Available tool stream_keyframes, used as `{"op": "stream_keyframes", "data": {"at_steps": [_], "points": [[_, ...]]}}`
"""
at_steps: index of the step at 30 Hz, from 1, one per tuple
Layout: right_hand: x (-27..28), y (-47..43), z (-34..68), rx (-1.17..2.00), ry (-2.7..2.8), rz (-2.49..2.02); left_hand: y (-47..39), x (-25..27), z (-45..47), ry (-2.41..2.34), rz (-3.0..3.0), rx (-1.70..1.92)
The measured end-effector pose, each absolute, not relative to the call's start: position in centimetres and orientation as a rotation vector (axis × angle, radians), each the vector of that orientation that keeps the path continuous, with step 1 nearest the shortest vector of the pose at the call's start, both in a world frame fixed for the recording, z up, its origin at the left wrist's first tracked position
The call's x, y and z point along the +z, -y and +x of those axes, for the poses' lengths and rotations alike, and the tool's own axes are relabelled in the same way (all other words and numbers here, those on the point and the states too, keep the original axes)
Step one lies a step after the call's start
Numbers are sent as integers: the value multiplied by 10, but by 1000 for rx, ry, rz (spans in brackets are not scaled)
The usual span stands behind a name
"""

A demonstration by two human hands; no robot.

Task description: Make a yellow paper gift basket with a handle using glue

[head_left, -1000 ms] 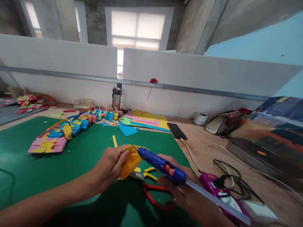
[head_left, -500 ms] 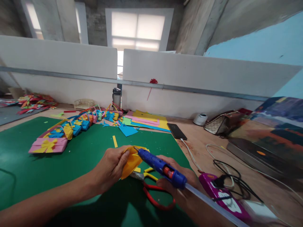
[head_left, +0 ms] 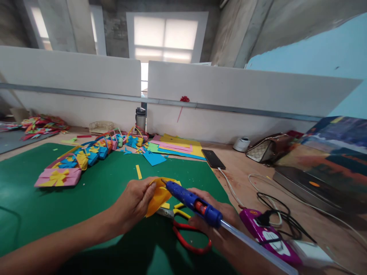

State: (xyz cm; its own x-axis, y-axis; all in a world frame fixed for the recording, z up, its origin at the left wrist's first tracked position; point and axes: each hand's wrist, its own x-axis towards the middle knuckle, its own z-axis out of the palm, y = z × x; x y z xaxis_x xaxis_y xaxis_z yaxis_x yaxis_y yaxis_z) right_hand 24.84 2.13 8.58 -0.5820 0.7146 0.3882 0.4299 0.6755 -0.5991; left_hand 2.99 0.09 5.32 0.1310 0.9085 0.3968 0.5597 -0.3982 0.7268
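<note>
folded yellow paper (head_left: 157, 199) is pinched at left side by fingers (head_left: 148, 193) of left hand (head_left: 135, 199) above green mat (head_left: 109, 183), blue glue gun (head_left: 183, 195) gripped in right hand (head_left: 229, 215), long axis slanted up-left, nozzle (head_left: 163, 181) over paper, contact unclear.

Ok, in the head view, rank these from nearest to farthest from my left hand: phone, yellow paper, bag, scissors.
1. Yellow paper: held in the left hand.
2. Scissors: just to its right, lower in view.
3. Phone: farther right, beyond the hand.
4. Bag: far right, past the phone.
</note>
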Motion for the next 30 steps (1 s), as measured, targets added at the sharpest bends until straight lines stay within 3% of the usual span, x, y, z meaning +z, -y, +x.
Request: {"op": "stream_keyframes", "data": {"at_steps": [9,30], "points": [[91,-20,248,496,2288,-878,0,55,31,-1435,2035,1181],[85,-24,247,688,2285,-862,-3,48,29,-1476,2100,1228]]}}
